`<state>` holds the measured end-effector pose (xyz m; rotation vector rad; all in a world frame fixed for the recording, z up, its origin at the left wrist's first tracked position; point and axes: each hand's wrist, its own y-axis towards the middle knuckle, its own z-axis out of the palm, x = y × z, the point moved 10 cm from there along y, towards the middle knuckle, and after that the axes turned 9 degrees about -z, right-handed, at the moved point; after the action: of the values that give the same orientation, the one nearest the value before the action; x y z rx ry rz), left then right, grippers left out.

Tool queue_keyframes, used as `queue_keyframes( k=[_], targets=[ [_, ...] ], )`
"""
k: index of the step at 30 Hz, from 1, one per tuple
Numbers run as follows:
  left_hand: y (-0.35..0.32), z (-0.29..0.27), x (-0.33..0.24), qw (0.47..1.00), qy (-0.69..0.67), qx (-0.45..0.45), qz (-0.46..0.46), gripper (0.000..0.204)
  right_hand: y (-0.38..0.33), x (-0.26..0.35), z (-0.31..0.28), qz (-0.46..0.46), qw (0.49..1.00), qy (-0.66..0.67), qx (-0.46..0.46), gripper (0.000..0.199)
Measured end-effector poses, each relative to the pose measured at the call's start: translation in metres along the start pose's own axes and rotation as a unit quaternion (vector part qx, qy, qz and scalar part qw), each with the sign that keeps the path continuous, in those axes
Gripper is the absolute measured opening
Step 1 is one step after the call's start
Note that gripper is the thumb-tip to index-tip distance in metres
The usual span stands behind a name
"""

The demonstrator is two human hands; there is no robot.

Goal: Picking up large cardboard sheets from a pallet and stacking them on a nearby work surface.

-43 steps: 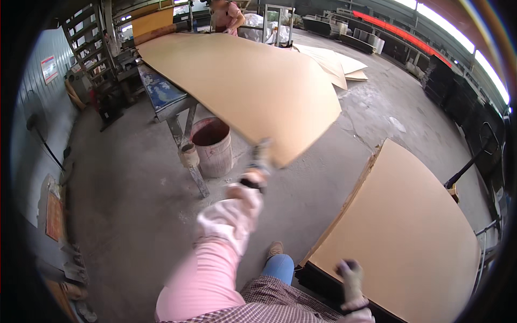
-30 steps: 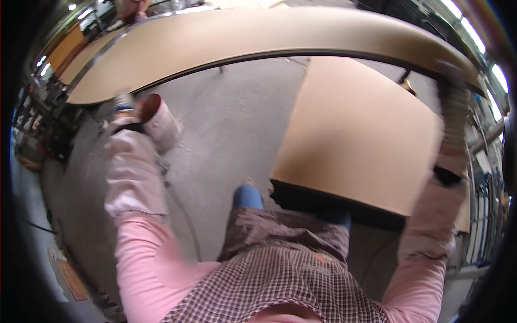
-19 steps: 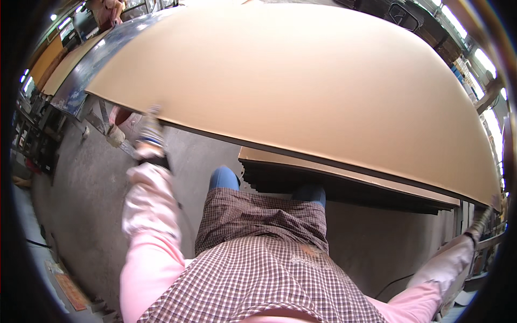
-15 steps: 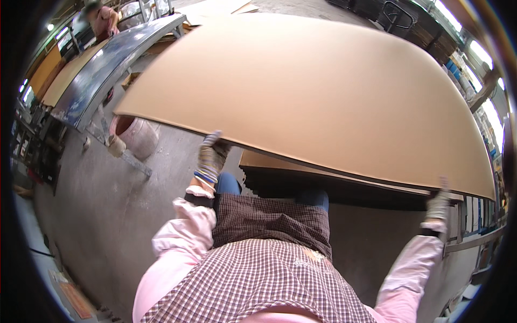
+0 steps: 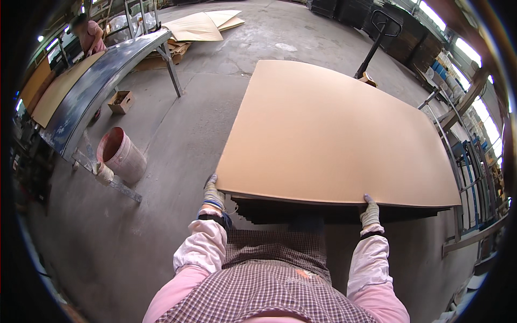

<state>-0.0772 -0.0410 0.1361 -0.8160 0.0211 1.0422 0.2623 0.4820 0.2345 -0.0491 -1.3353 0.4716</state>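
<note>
A large tan sheet of board (image 5: 334,134) lies flat over a stack of dark-edged sheets (image 5: 264,211) in front of me. At its near left corner, my left hand (image 5: 212,195), in a striped knit glove, is closed on the edge. My right hand (image 5: 370,212), also gloved, grips the near edge right of the middle, thumb on top. The fingers of both hands are partly hidden at the board's edge and underside.
A long metal table (image 5: 107,67) with sheets stands at left, a person (image 5: 92,36) behind it. Nearby are a pinkish bucket (image 5: 129,160) and a cardboard box (image 5: 120,102). Loose sheets (image 5: 196,26) lie beyond. A pallet-jack handle (image 5: 371,48) rises behind the stack; metal racks (image 5: 466,167) stand right.
The tan sheet has swung down and rightward onto the stack, lining up more closely with it. My right hand has slid left along the near edge; my left hand is now at the corner.
</note>
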Motion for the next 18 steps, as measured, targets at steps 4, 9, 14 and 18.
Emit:
queue_keyframes(
  k=[4,9,14,18],
  targets=[
    [0.005,-0.003,0.009,0.969,0.226,-0.072,0.072,0.021,0.042,-0.012,-0.077,0.009,0.987,-0.090,-0.130,0.041],
    [0.037,-0.021,0.031,0.915,0.372,-0.129,0.091,0.022,0.031,-0.028,-0.073,0.120,0.960,-0.206,-0.150,0.065],
    [0.032,0.020,0.031,0.897,0.425,-0.077,0.093,0.021,0.038,-0.029,-0.071,0.088,0.969,-0.193,-0.128,0.053],
    [0.035,0.020,0.020,0.863,0.472,-0.112,0.143,0.020,0.027,-0.018,-0.056,0.047,0.978,-0.160,-0.128,0.041]
  ],
)
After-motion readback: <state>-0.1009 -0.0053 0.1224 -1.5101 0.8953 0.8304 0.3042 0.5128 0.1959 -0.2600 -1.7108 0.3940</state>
